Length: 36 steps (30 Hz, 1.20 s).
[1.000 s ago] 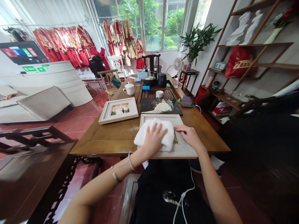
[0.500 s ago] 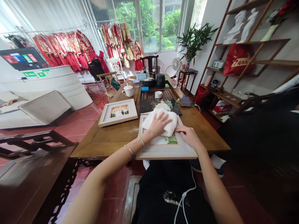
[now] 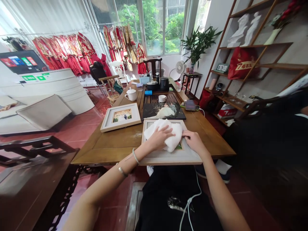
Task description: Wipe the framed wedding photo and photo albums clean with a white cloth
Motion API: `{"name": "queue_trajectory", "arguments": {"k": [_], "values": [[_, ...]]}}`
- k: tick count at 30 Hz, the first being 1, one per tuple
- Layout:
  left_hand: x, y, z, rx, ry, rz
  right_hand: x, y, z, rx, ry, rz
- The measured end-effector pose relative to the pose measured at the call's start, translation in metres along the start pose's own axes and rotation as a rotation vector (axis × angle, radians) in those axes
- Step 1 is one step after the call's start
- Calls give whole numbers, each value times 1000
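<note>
A white cloth [image 3: 173, 138] lies bunched on a pale picture frame [image 3: 168, 158] at the table's near edge. My left hand [image 3: 160, 138] presses on the cloth from above, its fingers stretched across it. At the frame's right side, my right hand [image 3: 193, 140] rests with curled fingers and steadies the frame beside the cloth. A bit of green picture shows under the cloth; the rest is covered. Another framed picture [image 3: 122, 116] lies to the left. Behind the cloth is a dark panel with a pale painted figure [image 3: 166, 111].
On the wooden table [image 3: 106, 150] stand a white lidded cup [image 3: 131, 94], a small white cup [image 3: 162, 98], a blue box [image 3: 148, 92] and a dark pot [image 3: 164, 83]. A phone-like device [image 3: 191, 105] with a cable lies right. A person in dark clothing [image 3: 269, 141] is at the right.
My left hand has slid the cloth toward me and slightly down the frame, covering more of the green picture. My right hand stays at the frame's right side.
</note>
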<state>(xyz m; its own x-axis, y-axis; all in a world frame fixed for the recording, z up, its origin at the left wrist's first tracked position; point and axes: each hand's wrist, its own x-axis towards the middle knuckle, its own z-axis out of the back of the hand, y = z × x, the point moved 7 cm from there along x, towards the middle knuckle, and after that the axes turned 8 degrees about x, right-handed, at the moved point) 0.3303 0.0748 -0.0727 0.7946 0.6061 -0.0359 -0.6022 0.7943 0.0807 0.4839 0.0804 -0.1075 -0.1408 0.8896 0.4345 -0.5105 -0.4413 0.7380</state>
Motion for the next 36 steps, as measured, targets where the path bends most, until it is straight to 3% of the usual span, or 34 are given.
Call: {"name": "queue_trajectory", "arguments": {"k": [6,11,14,20,25,36], "values": [[-36,-25,6,-177,-49,-138,0,3,0,111,2,1],[-58,-43,26,-308,12,-285,0,-1,0,151,-11,-17],[-70,-55,32,-303,47,-299,0,-4,-1,124,-31,-21],[-56,-78,20,-163,-2,-201,4,-10,-2,146,23,-9],[-44,-80,16,-46,-19,-81,7,-12,-1,187,63,0],[-94,-43,15,38,96,289,-3,0,-2,95,-43,5]]}}
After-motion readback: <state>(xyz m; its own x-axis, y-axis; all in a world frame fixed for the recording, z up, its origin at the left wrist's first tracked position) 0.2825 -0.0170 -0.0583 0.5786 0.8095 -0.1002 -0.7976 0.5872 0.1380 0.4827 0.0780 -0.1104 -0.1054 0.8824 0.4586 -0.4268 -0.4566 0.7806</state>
